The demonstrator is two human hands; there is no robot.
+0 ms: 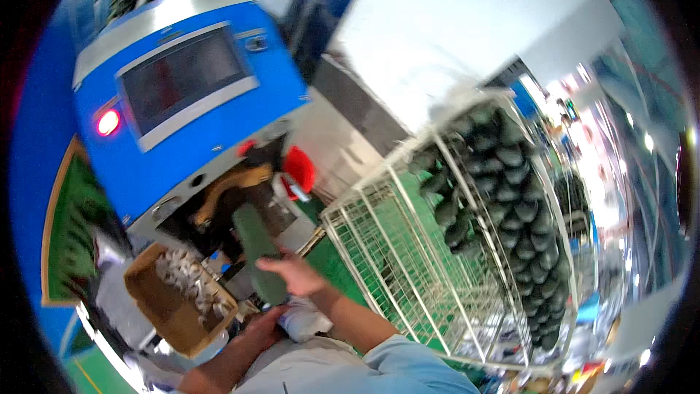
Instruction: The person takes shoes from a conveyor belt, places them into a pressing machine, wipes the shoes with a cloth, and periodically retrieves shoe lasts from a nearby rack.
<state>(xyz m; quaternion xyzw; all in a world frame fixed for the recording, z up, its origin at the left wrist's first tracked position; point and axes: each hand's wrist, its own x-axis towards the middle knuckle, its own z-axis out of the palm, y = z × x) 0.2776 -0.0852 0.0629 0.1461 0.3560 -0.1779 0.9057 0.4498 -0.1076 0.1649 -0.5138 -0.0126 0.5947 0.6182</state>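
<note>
A long, flat dark-green piece shaped like a shoe sole (pixel 255 237) is in front of me, tilted with its far end toward the machine opening. My right hand (pixel 300 276) is closed on its near part from the right side, thumb across the surface. Close to the piece's lower end is my left hand (pixel 264 327); its fingers are partly hidden and blurred, so its grip is unclear. A white bundle with bluish patches (pixel 302 321) lies between my hands and my body; I cannot make out what it is.
Ahead left stands a blue machine (pixel 270 66) with a dark screen (pixel 182 76) and a lit red button (pixel 108 122). A cardboard box (pixel 164 306) of small pale pieces is at left. To the right, a white wire rack (pixel 408 248) holds several rows of dark rounded pieces (pixel 521 226).
</note>
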